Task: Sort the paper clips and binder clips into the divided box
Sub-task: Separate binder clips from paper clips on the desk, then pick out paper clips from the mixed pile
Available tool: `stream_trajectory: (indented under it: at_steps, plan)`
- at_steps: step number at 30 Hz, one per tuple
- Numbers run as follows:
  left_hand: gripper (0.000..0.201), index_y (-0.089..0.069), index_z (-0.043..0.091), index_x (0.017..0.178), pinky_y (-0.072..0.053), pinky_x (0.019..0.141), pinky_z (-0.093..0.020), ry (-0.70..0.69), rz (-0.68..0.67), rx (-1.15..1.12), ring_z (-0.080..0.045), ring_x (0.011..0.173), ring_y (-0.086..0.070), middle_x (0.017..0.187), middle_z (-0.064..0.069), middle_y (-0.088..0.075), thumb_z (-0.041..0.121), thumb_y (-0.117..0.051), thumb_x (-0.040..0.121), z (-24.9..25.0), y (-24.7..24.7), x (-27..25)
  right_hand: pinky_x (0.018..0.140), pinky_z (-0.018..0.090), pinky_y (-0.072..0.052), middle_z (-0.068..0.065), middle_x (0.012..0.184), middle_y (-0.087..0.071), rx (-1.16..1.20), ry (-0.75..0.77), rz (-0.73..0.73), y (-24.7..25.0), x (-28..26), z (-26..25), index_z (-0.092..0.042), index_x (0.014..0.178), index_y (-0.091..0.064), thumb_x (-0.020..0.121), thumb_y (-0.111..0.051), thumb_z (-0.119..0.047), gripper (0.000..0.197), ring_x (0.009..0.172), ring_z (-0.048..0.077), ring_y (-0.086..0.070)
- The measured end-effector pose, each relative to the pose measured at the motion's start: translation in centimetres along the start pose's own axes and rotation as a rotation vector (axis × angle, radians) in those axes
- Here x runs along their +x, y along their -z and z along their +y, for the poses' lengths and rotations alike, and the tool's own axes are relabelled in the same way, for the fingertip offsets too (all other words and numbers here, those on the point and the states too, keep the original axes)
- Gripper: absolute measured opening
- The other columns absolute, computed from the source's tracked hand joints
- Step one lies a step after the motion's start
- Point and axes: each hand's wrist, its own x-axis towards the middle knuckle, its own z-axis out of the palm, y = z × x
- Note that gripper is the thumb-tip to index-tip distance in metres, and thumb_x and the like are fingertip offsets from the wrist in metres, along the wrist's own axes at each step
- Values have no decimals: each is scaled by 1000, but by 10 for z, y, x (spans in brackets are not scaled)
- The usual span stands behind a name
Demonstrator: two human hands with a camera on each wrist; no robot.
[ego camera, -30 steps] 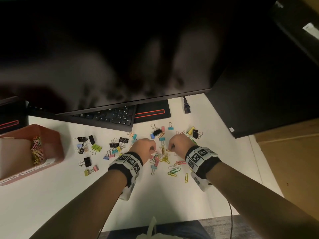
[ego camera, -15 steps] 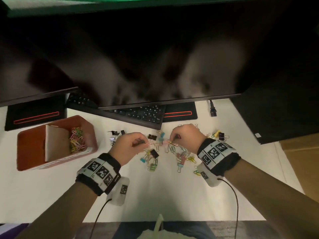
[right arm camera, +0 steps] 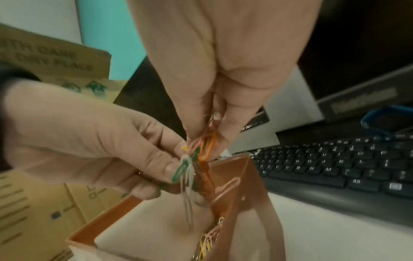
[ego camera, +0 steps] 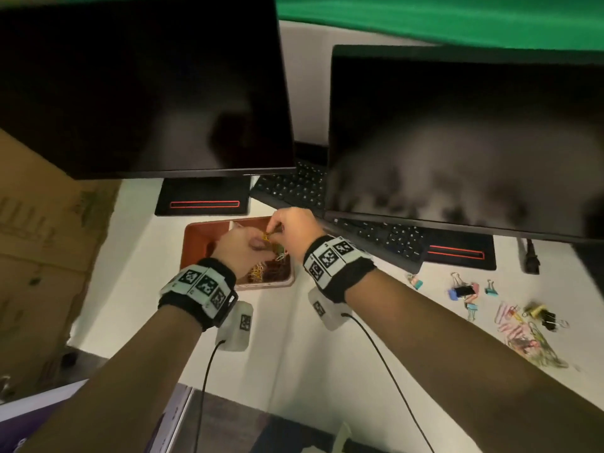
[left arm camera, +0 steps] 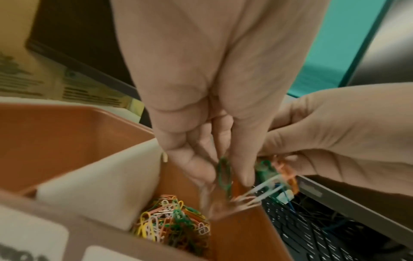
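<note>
White desk (ego camera: 287,348) carries two dark monitors (ego camera: 140,86), a keyboard (ego camera: 385,238) and, just in front of the left monitor's base, the box (ego camera: 202,233). Both hands meet over its right compartment, the one that already has a heap (left arm camera: 172,222) of paper clips at the bottom; the left compartment, past the pale divider (left arm camera: 100,187), looks bare as far as the views show. That placement makes sense: clips let go here should fall straight onto their own kind.

Left hand (ego camera: 243,251) has its thumb and fingers pressed together on a few clips (left arm camera: 224,174), a green one clearest, with some blurred below as if dropping. Right hand (ego camera: 292,228) pinches a small bundle (right arm camera: 206,141) of orange, pink and green clips the same way, fingertips pointing down so the load hangs over the opening. The two bundles touch or nearly touch; I cannot tell whether they are tangled.

Off to the right, well apart from the box, more paper clips (ego camera: 519,331) and several binder clips (ego camera: 464,291) lie loose on the desk, so sorting is, I judge, only partly done and no binder clips show in the box yet.
</note>
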Motion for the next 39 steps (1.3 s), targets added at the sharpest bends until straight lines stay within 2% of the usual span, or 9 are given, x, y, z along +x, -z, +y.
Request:
stream_trajectory:
  at_steps: [3,7,12,16,19,24,29,35,39]
  plan:
    - [22,-65,21,97,-53,87,-44,8,-62,-22,-21,90,-64,94,0,-68,23,-63,75,-12,4,7,85,30,-48,8,104,-66,-42,-65,-36,-20,11,2,-13,109,-61,84,-64,-16,26,97,24,-61]
    - [44,-51,9,127,-45,98,-39,80,-69,-219,-18,111,-54,121,-3,-57,-5,-49,85,-7,13,7,91,34,-48,8,111,-66,11,-45,-53,-16,3,8,-14,120,-54,91,-54,-21,30,101,23,-61]
    - [23,-60,22,112,-48,95,-39,-89,27,-285,-13,104,-59,111,2,-65,18,-53,91,15,4,4,71,18,-43,-1,103,-67,113,27,25,13,-41,41,-18,109,-61,92,-52,-17,19,81,8,-57]
    - [17,-62,22,105,-45,80,-23,-281,-17,-151,-10,89,-60,97,7,-65,22,-56,90,60,-34,-4,64,4,-43,-7,99,-66,47,-87,60,42,-95,98,-20,106,-63,92,-52,-18,18,82,11,-61]
    - [16,-63,23,103,-43,64,-16,-403,-118,-50,-5,74,-57,90,11,-62,22,-55,90,103,-80,-10,70,14,-47,-2,103,-66,-25,-224,98,65,-144,153,-21,106,-64,90,-55,-17,19,81,14,-60]
    - [20,-61,23,105,-47,60,-17,-464,-297,4,-12,72,-61,94,6,-65,18,-55,87,161,-169,-23,79,22,-45,5,108,-64,-77,-425,184,101,-223,233,-16,109,-64,86,-59,-11,24,83,10,-51]
    - [38,-53,21,121,-47,87,-24,-441,-325,84,-16,102,-56,122,0,-47,12,-59,84,197,-242,-23,86,27,-49,2,114,-60,-46,-540,255,132,-265,289,-20,113,-61,85,-59,-9,30,90,15,-58]
    - [47,-48,26,127,-38,91,-22,-405,-324,243,-20,107,-50,124,-3,-42,10,-57,84,217,-287,-5,104,30,-40,4,128,-55,-91,-429,123,151,-256,313,-21,125,-54,89,-53,-8,39,118,21,-50]
    - [37,-56,25,117,-44,96,-30,-383,-281,317,-22,101,-53,120,-4,-41,14,-59,82,221,-299,4,103,38,-40,6,130,-50,-242,-315,-27,146,-232,313,-29,131,-48,89,-51,-14,45,120,25,-46]
